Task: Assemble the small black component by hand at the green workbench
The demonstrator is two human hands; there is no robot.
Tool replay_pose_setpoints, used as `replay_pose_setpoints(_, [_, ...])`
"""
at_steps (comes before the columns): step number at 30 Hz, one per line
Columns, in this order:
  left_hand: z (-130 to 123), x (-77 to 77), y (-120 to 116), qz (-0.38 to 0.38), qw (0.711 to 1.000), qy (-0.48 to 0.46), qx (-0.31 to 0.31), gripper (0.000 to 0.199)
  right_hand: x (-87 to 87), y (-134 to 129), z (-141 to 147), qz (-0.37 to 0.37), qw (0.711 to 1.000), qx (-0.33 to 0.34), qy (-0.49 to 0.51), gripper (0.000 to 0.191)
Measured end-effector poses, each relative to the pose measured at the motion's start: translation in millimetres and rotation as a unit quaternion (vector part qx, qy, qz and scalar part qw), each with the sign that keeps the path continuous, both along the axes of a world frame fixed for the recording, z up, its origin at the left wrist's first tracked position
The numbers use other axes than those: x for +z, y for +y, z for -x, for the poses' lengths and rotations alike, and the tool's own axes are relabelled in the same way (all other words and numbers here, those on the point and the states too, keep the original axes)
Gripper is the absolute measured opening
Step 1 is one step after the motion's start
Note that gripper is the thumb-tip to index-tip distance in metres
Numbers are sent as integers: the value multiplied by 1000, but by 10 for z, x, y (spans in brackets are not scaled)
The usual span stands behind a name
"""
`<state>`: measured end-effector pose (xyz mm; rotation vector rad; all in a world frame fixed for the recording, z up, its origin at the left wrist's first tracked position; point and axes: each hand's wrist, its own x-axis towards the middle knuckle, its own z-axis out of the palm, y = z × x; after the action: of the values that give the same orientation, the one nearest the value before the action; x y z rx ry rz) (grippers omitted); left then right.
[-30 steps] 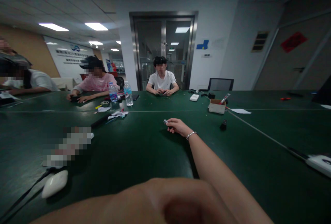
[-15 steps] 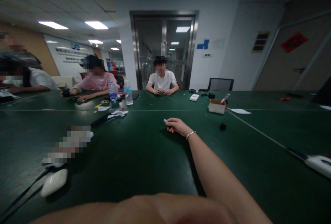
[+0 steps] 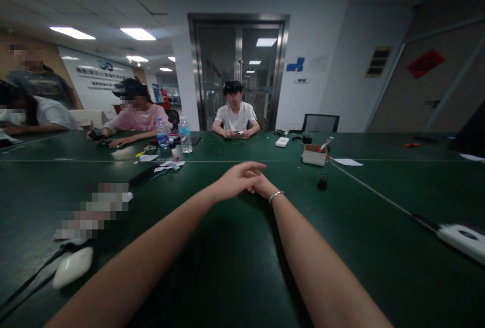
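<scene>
My left hand (image 3: 235,179) reaches over my right hand (image 3: 261,184), and the two meet above the dark green table (image 3: 227,262). On the left hand the index finger is stretched out and the thumb is apart from it; the other fingers are partly hidden. My right hand, with a silver bracelet (image 3: 276,196) at its wrist, is closed. Its fingertips, and the small silvery object seen there half a second ago, are covered by the left hand. A small black object (image 3: 323,182) stands to the right of the hands.
A small open box (image 3: 314,155) with things in it stands at the right. Two water bottles (image 3: 185,136) and crumpled paper (image 3: 169,166) are at the left. A white rounded case (image 3: 73,267) lies near left. A person (image 3: 235,118) sits opposite; others sit at the left.
My left arm has swung up from the lower edge, and its hand now lies over my right hand. The small silvery object has gone out of sight behind it. The right hand stays about in place.
</scene>
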<state>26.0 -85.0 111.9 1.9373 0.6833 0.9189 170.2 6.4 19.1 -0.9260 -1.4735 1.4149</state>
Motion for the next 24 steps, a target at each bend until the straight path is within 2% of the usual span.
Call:
replay_pose_setpoints(2, [37,-172,501,-54,987,-5,153,38,-19,17,10,-2,1000,-9,-13,17])
replay_pose_setpoints(4, [66,-381,910,-68,959,4,275,30,-39,39,19,-2,1000,-14,-25,22])
replay_pose_setpoints(5, [69,-488,1053,-55,947,9,317,29,-47,49,22,-3,999,-19,-28,23])
replay_pose_setpoints(7, [54,-692,1205,-25,938,14,346,28,-56,65,29,-9,999,-32,-37,23])
replay_pose_setpoints(10, [30,-944,1193,-27,948,18,318,26,-50,68,45,-13,997,-38,-60,21])
replay_pose_setpoints(13, [63,-1089,1104,-40,958,30,284,25,-36,55,59,-12,996,-35,-77,20])
replay_pose_setpoints(19, [153,-1124,1061,13,961,-24,274,35,-44,50,56,-10,998,-28,-52,17])
replay_pose_setpoints(24, [166,-1128,1065,27,967,-54,248,30,-26,41,15,33,999,-21,20,23])
